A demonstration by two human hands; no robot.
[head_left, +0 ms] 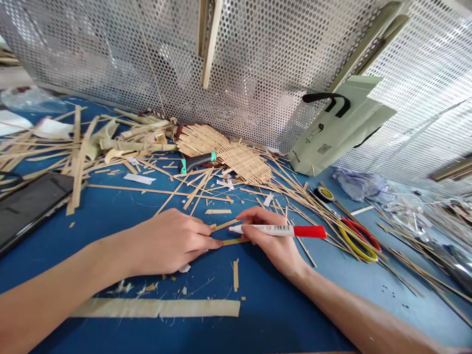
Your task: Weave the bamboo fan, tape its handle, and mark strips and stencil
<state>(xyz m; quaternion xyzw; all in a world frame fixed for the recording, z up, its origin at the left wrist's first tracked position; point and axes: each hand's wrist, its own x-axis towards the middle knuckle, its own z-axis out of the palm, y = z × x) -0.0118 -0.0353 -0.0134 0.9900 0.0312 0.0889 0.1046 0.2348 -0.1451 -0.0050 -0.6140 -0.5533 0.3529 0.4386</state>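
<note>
My left hand (173,241) lies on the blue mat (110,231), its fingertips pinching the end of a short thin bamboo strip (236,241). My right hand (271,238) grips a white marker with a red cap (280,230), held level, its tip pointing left toward the left fingers. A second short strip (224,225) lies slanted just above the fingertips, touching or near them. Both hands are closed.
Loose bamboo strips litter the mat. A woven bamboo piece (228,152) and a black and green tool handle (197,161) lie behind. Scissors with red and yellow handles (359,241) lie right. A flat strip (158,308) lies near me. A paper bag (339,128) leans on perforated metal.
</note>
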